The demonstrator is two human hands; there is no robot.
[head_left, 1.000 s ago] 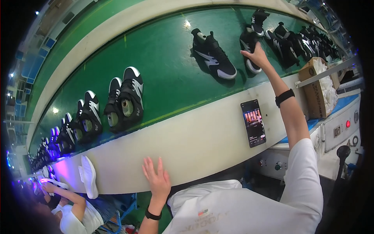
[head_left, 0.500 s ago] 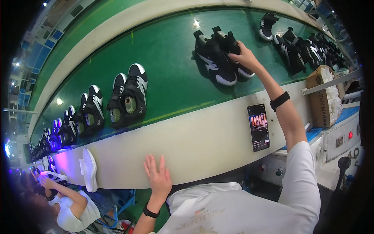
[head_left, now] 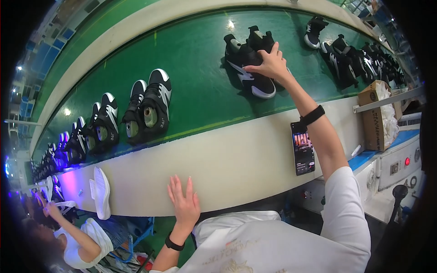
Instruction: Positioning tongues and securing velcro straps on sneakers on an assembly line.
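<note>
Reaching past the pale ledge (head_left: 236, 159) and over the green belt (head_left: 200, 73) with the right hand (head_left: 269, 63), thumb and fingers spread across a pair of black shoes (head_left: 256, 83); cannot tell a firm grip from a light touch. Side by side on the belt, toes toward the ledge, just short of the yellow line (head_left: 200, 130) along the near edge. To the left, a broad bare stretch up to the next pair (head_left: 159, 93); to the right, a narrower gap before a single shoe (head_left: 313, 34). Holding nothing in the left hand (head_left: 184, 205), palm down by the ledge's front edge, fingers loosely apart. Partly covered by the right forearm, a slim, glassy phone (head_left: 304, 157) with a lit screen. At the ledge's left end, a long, rounded white sole (head_left: 103, 196). Beyond the right end, a brown cardboard box (head_left: 374, 125) filled with crumpled white wrapping (head_left: 389, 119). Glossy on the belt, smooth and dull on the ledge; dark uppers on the shoes, with white toe edges and a pale jagged side stripe.
</note>
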